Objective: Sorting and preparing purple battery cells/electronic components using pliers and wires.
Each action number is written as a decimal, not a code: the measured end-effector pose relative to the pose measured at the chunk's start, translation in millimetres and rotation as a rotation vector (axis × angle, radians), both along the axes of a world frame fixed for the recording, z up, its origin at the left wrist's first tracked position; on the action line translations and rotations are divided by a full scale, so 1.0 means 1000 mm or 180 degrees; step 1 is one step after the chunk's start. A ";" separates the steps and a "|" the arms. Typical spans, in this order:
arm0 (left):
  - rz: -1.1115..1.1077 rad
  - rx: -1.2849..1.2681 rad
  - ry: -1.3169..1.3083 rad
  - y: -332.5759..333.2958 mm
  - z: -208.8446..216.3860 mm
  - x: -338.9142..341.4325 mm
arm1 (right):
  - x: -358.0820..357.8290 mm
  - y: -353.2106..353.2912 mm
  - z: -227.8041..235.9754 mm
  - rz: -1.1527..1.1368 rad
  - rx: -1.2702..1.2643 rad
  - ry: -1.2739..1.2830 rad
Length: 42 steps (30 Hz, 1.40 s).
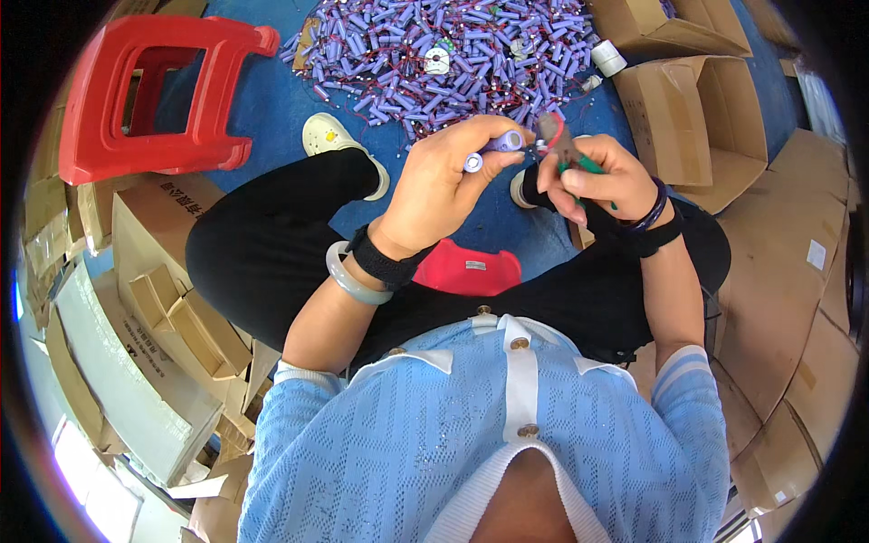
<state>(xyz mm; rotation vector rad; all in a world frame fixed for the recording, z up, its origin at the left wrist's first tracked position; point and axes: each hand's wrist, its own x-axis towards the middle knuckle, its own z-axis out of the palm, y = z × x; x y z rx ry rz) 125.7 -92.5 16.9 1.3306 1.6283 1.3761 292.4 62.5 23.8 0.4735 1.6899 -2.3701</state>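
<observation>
My left hand (444,176) is closed around purple cylindrical battery cells; the round end of one battery cell (510,141) points toward my right hand, and a second end shows below it by my fingers. Green-handled pliers (588,165) are gripped in my right hand (608,181). Their dark jaws are right beside the cells, and a red wire (558,127) loops around them. Whether the jaws bite on the wire I cannot tell. Beyond both hands, a wide heap of purple battery cells (398,68) with red wires lies on the blue floor (272,109).
A red plastic stool (154,36) lies tipped over at the far left. An open cardboard box (665,118) stands right of the heap, near a white roll (608,58). More cartons (778,262) line both sides. A red seat (471,270) shows between my legs.
</observation>
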 end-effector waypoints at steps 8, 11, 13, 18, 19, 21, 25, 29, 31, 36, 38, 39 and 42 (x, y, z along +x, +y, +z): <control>0.0972 0.0533 0.0699 0.002 -0.004 -0.004 | 0.005 0.021 -0.003 -0.0139 0.1179 0.0323; 0.1171 0.0138 -0.0171 0.001 -0.009 -0.008 | 0.006 0.018 0.002 -0.0079 0.3078 0.0013; 0.0945 -0.0379 -0.2574 0.000 -0.007 -0.012 | 0.012 0.015 -0.006 -0.0202 0.5272 -0.0352; 0.1023 -0.0362 -0.3101 0.001 -0.015 -0.007 | 0.016 0.021 0.002 0.0523 0.5205 -0.1293; 0.0978 -0.0367 -0.3098 0.002 -0.014 -0.005 | 0.016 0.020 0.004 0.0382 0.4309 -0.0799; 0.0907 -0.0375 -0.3095 0.004 -0.013 -0.003 | 0.011 0.007 -0.001 -0.0415 0.2126 0.0063; 0.0508 -0.0284 -0.2196 0.003 -0.014 0.007 | -0.011 -0.007 -0.007 -0.0849 0.0537 -0.0408; 0.0275 -0.0090 -0.0512 0.001 -0.023 0.021 | -0.020 -0.019 -0.013 -0.1026 0.0854 -0.0076; 0.0295 -0.0254 -0.0501 0.001 -0.023 0.023 | -0.020 -0.019 -0.015 -0.1063 0.0833 -0.0097; 0.0042 -0.1380 -0.1402 0.001 -0.015 0.012 | -0.015 -0.027 -0.028 -0.0879 0.2241 0.0011; -0.0305 -0.1574 -0.1653 -0.001 -0.020 0.002 | -0.016 -0.032 -0.029 -0.0810 0.2464 0.0125; -0.0668 -0.1774 -0.1906 -0.002 -0.024 -0.003 | -0.016 -0.034 -0.029 -0.0749 0.2679 0.0228; -0.1199 -0.1964 -0.2122 -0.002 -0.021 -0.010 | -0.019 -0.035 -0.024 -0.0559 0.3020 0.0607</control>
